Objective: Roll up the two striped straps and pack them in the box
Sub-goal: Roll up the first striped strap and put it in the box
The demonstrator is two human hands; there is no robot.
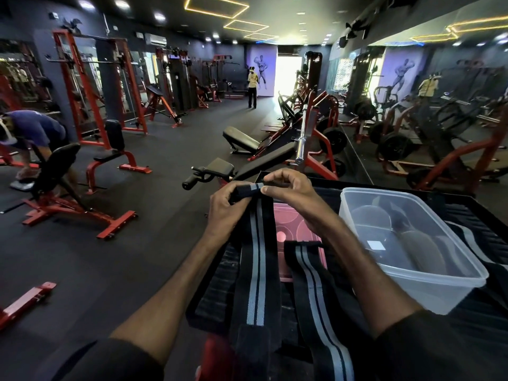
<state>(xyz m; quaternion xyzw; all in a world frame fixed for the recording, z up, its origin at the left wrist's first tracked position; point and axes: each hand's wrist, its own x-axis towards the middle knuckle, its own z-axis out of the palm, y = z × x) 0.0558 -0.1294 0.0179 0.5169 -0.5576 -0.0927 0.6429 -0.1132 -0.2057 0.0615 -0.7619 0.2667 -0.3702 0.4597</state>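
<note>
While raised, both hands (pixel 228 204) pinch strap (pixel 257 243).

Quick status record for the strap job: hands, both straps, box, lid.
left hand: pinching the top end of the held strap
right hand: pinching the same end
held strap: hanging down unrolled, only its top end folded
second strap: lying flat, unrolled
box: clear plastic, open, no striped strap inside
lid: pink, under the straps
</note>
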